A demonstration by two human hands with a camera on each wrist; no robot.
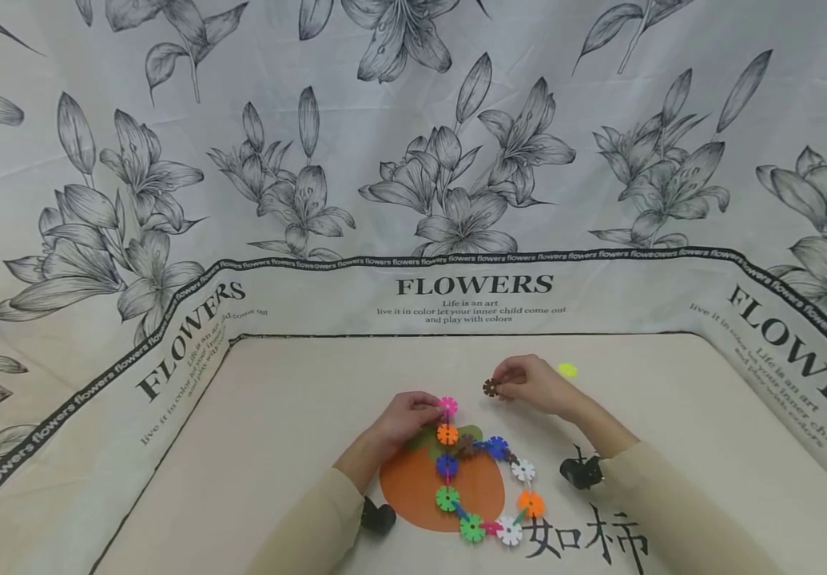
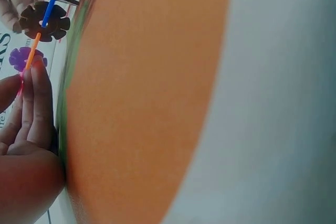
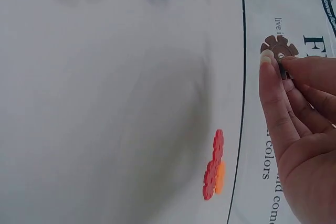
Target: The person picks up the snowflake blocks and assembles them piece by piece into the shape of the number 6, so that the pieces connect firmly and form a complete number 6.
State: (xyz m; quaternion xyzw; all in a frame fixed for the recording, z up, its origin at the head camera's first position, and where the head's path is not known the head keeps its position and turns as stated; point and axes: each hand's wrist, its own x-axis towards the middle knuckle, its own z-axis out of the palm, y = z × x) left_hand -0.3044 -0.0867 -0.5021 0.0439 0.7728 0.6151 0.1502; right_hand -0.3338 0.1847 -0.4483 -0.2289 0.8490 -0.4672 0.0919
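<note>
A chain of notched plastic snowflake discs (image 1: 472, 528) in several colors lies in a loop over the printed orange fruit. At its upper left end, my left hand (image 1: 403, 417) pinches a pink disc (image 1: 448, 406). An orange disc (image 1: 447, 434) hangs on just below it. In the left wrist view, the fingers (image 2: 39, 103) hold the chain's end beside a dark brown disc (image 2: 44, 22). Apart from the chain, my right hand (image 1: 528, 383) pinches a brown snowflake disc (image 1: 490, 388) between thumb and fingers. The right wrist view shows this brown disc (image 3: 279, 48) at the fingertips.
A yellow disc (image 1: 567, 370) lies beyond my right wrist. Red discs (image 3: 212, 163) and an orange disc (image 3: 220, 177) lie on the cloth in the right wrist view. The pale cloth (image 1: 276, 447) bears a printed orange fruit (image 1: 413, 495); a flower-print curtain (image 1: 471, 231) stands behind.
</note>
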